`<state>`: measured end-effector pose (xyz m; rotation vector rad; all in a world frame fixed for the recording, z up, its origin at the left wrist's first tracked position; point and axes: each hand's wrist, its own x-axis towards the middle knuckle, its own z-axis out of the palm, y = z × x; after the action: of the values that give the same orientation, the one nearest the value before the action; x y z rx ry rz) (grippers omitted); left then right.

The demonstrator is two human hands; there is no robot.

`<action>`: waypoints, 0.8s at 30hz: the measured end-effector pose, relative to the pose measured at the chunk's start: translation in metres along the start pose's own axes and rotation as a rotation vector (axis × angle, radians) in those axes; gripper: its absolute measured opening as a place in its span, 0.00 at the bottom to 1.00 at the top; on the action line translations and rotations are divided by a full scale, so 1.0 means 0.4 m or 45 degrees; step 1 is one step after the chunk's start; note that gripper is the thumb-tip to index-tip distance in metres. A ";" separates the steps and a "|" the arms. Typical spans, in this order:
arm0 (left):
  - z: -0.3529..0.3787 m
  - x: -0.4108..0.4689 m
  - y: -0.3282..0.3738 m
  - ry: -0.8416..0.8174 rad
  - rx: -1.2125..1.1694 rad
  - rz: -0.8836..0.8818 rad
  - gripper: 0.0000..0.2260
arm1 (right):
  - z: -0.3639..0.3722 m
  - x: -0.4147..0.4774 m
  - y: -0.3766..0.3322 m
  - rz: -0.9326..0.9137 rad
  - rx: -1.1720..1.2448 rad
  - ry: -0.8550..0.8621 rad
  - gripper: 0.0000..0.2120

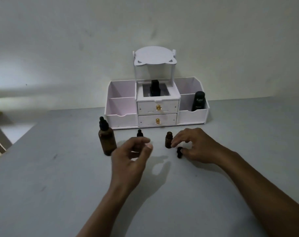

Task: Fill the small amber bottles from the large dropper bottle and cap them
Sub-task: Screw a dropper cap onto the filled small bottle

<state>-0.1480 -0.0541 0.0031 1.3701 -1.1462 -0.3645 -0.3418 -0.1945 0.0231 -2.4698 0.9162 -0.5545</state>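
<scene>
Small amber bottle (168,141) stands uncapped on the grey table (60,168), just beside your right hand (198,147), whose thumb and curled fingers pinch a black dropper cap (179,153) low at the tabletop. Your left hand (130,156) hovers half curled, holding nothing. Just beyond it stands a second small bottle (139,133), capped; left of that, the large dropper bottle (107,139). Farther back sits a white organizer (121,118) with a black bottle (198,100) in its right compartment.

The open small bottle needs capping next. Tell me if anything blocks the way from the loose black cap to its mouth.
Nothing visible does. The black cap lies on the table right beside the open small bottle; only fingers of the right hand reach between them.
</scene>
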 end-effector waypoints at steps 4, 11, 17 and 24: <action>0.097 0.010 0.000 -0.310 0.122 -0.282 0.21 | 0.010 -0.014 0.004 0.204 -0.165 -0.190 0.21; 0.168 0.051 -0.029 -0.181 0.126 -0.396 0.29 | 0.010 -0.009 0.016 0.127 -0.139 -0.044 0.13; 0.186 0.107 -0.046 -0.233 0.100 -0.410 0.32 | 0.001 0.027 -0.013 0.131 0.540 0.821 0.10; 0.200 0.122 -0.054 -0.271 0.135 -0.369 0.26 | 0.034 0.057 0.002 0.180 0.612 0.907 0.12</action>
<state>-0.1809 -0.1432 -0.0115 1.6261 -1.1531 -0.6790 -0.3195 -0.2070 0.0162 -1.7622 1.0363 -1.4595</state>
